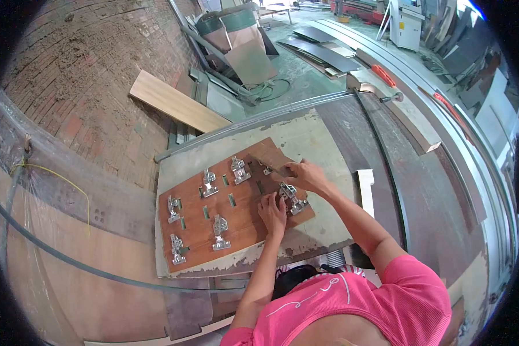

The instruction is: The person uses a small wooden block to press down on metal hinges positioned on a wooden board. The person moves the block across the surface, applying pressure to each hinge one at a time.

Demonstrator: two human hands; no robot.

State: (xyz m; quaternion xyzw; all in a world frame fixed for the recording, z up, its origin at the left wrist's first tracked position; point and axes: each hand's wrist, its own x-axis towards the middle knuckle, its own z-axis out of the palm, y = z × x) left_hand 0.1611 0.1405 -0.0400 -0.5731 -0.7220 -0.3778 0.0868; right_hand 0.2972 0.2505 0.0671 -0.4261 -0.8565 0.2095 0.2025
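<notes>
A reddish-brown wooden board (245, 202) with several rectangular slots lies tilted on the worktable. Metal cabinet hinges stand on it, among them one hinge (209, 183) near the middle and another (219, 232) toward the near edge. My left hand (273, 215) rests on the board, its fingertips right beside the hinge (294, 199) at the right end. Above that hinge, my right hand (307, 175) is closed on the near end of a flat brown wooden piece (269, 161). This piece slants across the board's far right corner and partly covers a smaller metal part (266, 170).
Under the board is a worn pale sheet (305, 134) on the worktable. A white strip (365, 193) lies to the right, near a dark rail (380, 144). Orange-handled clamps (383, 75) sit at the far right. A plank (176, 102) leans by the brick wall (92, 75).
</notes>
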